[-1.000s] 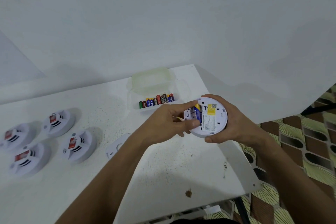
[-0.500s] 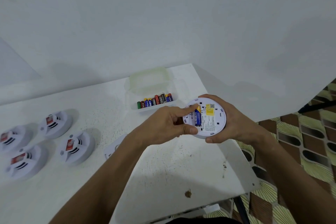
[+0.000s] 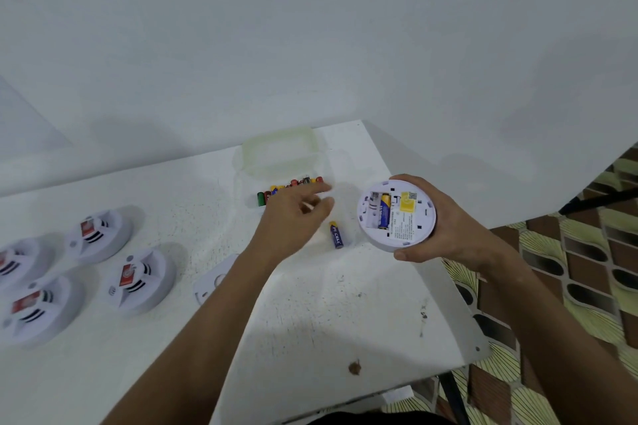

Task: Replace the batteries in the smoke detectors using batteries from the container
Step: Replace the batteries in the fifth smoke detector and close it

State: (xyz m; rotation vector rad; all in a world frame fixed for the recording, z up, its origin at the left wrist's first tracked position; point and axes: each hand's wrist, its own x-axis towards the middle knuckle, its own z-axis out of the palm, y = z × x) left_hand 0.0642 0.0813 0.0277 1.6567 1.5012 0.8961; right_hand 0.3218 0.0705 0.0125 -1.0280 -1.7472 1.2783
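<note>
My right hand [image 3: 459,228] grips a white round smoke detector [image 3: 397,216] back side up, above the table's right edge. Its battery bay shows one blue-and-yellow battery [image 3: 385,210] and an empty slot beside it. A second blue battery [image 3: 336,235] lies loose on the white table [image 3: 310,304] just left of the detector. My left hand [image 3: 297,214] hovers with fingers spread, blurred, over the near edge of the clear container [image 3: 279,155], which holds a row of mixed batteries [image 3: 262,198].
Several more white smoke detectors [image 3: 138,281] with red labels sit at the table's left. A white mounting plate [image 3: 212,281] lies partly under my left forearm. The table's right edge drops to a patterned floor [image 3: 587,269]. A wall stands behind the table.
My left hand left the detector's battery bay and moved left toward the container. A blue battery now lies on the table. The right hand has kept hold of the detector.
</note>
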